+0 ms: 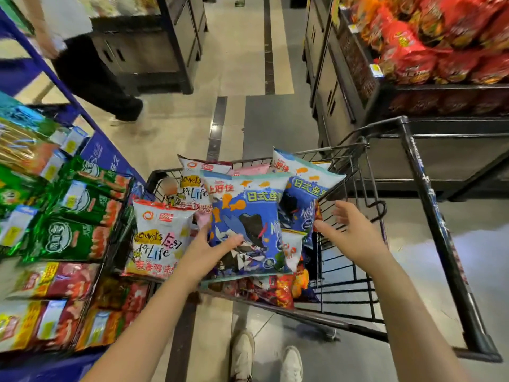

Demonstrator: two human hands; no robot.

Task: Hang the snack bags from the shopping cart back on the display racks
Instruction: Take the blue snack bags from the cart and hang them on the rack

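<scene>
1. In the black wire shopping cart [426, 188], left hand [209, 249] grips blue printed foil snack bag [248, 213], thumb across its front.
2. Right hand [349, 232]: fingers spread, holding nothing, near second blue bag [303, 194].
3. White snack bag [162, 238] stands at the cart's left.

Supermarket aisle: wire shopping cart [429, 205] near centre heaped with snack bags [162, 238], display rack [110, 153] of price-tagged green packets [74, 235] on the left, shelving [344, 86] stacked with red bags [413, 51] far right, tiled floor [234, 64] between.
</scene>
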